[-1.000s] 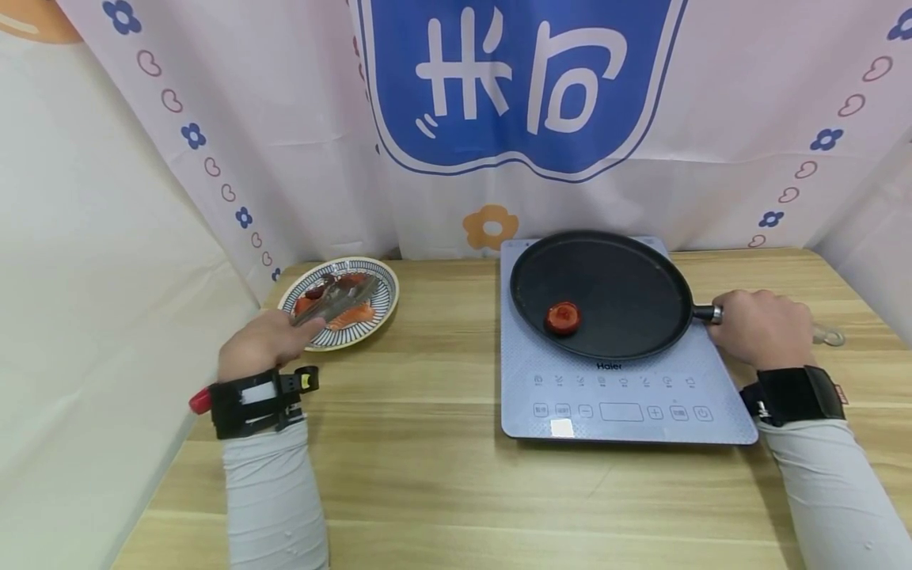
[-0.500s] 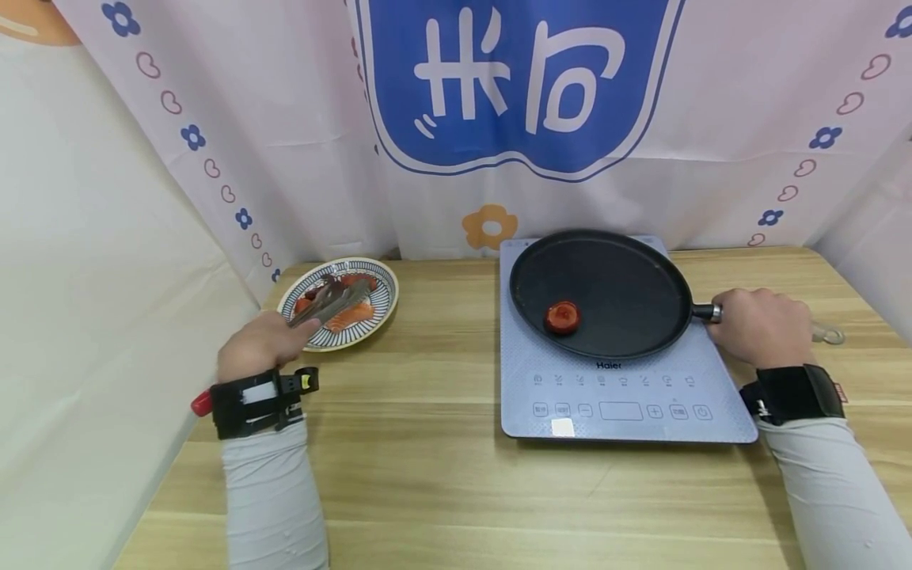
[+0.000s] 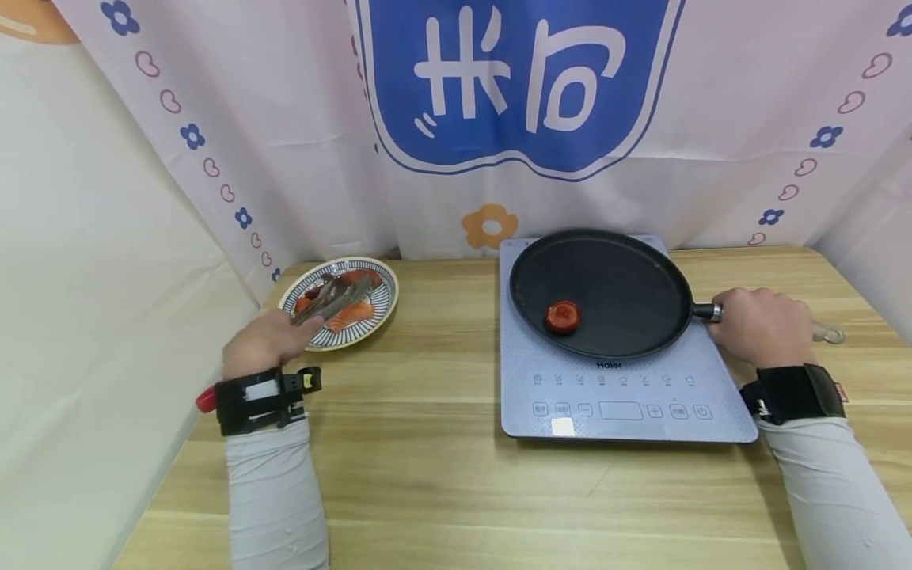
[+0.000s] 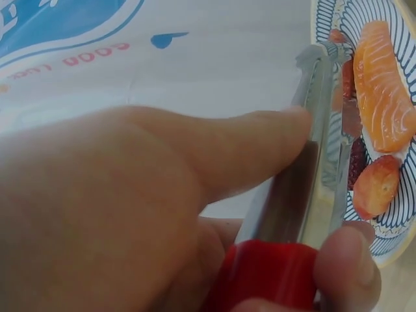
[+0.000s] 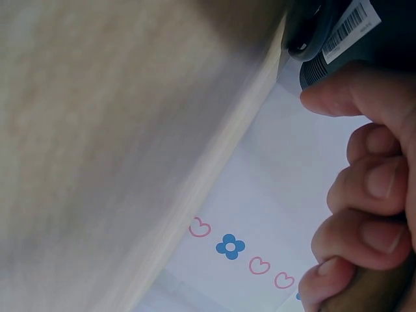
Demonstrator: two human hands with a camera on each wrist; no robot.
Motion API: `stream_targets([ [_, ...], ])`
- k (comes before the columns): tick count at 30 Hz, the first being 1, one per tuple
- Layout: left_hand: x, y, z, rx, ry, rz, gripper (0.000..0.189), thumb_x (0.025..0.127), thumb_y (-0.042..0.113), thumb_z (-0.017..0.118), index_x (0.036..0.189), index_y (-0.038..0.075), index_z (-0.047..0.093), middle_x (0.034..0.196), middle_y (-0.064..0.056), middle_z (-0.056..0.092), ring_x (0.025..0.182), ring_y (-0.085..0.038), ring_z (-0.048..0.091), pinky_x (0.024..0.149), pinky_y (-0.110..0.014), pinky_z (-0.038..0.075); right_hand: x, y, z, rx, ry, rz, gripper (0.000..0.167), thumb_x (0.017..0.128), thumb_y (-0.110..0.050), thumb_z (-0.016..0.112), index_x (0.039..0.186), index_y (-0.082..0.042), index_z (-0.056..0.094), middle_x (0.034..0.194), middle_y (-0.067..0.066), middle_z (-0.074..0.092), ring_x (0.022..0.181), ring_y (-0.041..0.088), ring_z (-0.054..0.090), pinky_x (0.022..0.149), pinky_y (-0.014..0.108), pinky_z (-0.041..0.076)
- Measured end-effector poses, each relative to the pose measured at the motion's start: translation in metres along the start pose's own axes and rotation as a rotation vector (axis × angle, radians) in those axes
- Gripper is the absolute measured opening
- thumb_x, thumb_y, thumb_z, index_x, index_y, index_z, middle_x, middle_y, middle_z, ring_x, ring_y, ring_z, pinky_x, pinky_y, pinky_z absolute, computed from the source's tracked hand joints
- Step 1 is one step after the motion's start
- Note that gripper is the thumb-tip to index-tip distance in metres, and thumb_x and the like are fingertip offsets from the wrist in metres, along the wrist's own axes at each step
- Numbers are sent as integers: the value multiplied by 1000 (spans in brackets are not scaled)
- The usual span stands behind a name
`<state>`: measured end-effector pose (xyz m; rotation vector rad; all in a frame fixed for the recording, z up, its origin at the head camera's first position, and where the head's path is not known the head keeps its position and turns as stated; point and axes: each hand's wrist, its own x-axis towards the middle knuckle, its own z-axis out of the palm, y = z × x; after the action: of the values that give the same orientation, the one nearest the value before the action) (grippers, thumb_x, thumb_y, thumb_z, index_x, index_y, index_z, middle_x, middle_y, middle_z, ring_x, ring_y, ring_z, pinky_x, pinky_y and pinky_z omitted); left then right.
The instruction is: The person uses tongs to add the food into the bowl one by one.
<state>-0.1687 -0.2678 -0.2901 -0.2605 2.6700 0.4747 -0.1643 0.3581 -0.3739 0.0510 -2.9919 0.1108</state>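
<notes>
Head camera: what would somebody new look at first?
Probably the big blue shape on the curtain behind the table. Then maybe the black pan on the right, with one round red piece in it. On the left, the left hand holds tongs over a striped plate.

The wooden table bears a striped plate near its far left corner and, well apart to the right, a flat electric cooker.
</notes>
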Motion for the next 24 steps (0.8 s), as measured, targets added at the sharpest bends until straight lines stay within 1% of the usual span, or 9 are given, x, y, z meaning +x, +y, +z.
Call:
stream_targets([
  [3,1,-2,0,-20,-12,10,59,109,54,39,95,0,57,65,-1,48,59,-18,49,58,-32,41,0,0,0,0,3,-2,25,89,-17,71,67,-13,59,57,4,49,55,28,46,49,40,31],
  [7,2,-2,-1,-43,-26,5,57,109,56,39,89,5,53,61,2,45,56,-16,46,57,-32,41,0,1,0,1,2,-1,25,89,-16,70,67,-13,59,57,4,49,55,28,47,48,41,31],
  [10,2,-1,-1,-33,-23,4,60,108,57,39,91,2,56,62,1,46,57,-17,47,57,-33,41,0,1,0,-1,2,-3,24,89,-16,70,67,-13,60,58,4,49,55,29,47,48,41,31],
  [14,2,4,0,10,-10,4,64,109,57,38,99,-2,60,65,-1,47,59,-18,49,58,-33,41,1,1,0,-5,7,-4,24,89,-16,70,67,-13,60,57,4,50,55,29,47,48,42,32],
  [17,2,7,1,31,-1,2,66,109,56,38,103,-5,61,67,-3,48,61,-19,50,58,-33,42,1,1,0,-3,3,0,24,89,-16,70,67,-13,59,58,4,50,55,29,47,48,42,32],
  [20,2,9,2,29,4,1,67,109,57,38,106,-6,60,69,-5,50,63,-21,52,59,-33,42,1,0,0,-3,-2,5,25,89,-16,70,67,-13,59,58,4,50,56,29,47,49,41,32],
  [24,0,11,2,21,1,-4,66,109,57,37,104,-5,59,67,-3,49,62,-20,51,58,-33,42,1,-1,-1,0,-5,11,24,89,-17,72,68,-11,62,57,4,49,55,28,47,49,39,31],
])
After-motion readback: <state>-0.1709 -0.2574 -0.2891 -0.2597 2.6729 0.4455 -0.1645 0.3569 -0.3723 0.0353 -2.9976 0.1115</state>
